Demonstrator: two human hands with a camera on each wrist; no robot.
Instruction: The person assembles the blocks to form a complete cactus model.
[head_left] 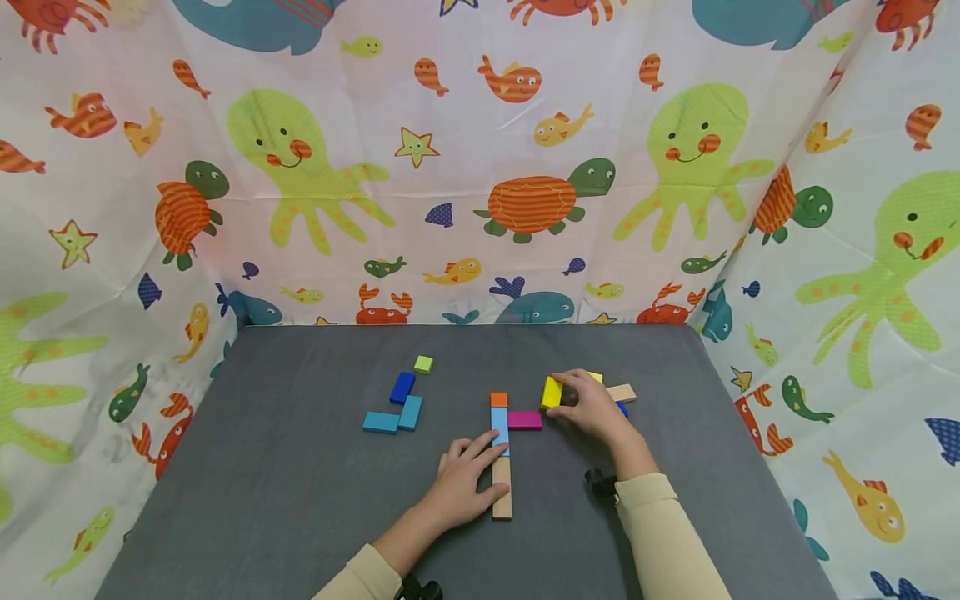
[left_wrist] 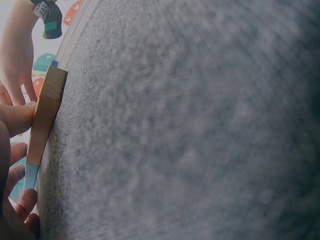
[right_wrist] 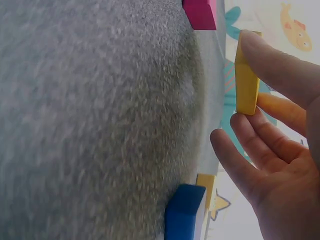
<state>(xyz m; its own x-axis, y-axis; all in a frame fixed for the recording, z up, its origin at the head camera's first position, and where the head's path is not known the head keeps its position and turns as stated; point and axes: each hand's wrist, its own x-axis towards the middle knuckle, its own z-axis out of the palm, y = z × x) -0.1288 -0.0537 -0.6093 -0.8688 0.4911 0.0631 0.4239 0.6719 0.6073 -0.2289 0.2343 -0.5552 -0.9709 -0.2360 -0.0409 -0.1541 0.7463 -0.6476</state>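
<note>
In the head view my right hand [head_left: 592, 406] pinches a yellow block [head_left: 551, 392] between thumb and fingers, just right of a magenta block [head_left: 525, 420]. The right wrist view shows this yellow block [right_wrist: 247, 75] raised above the cloth. My left hand [head_left: 461, 483] rests against a straight column of blocks, its fingers spread over the light blue part [head_left: 499, 418] and its thumb at the side of the plain wooden block [head_left: 502, 496]. An orange block [head_left: 498, 399] tops the column, and the magenta one sticks out rightward from the light blue part.
Left of the column lie a lime green block [head_left: 423, 364], a dark blue block [head_left: 402, 387] and two teal blocks [head_left: 382, 422]. Behind my right hand are a wooden block [head_left: 621, 392], another yellow block [head_left: 596, 377] and a blue block [head_left: 622, 408]. A patterned curtain [head_left: 465, 283] borders the grey table.
</note>
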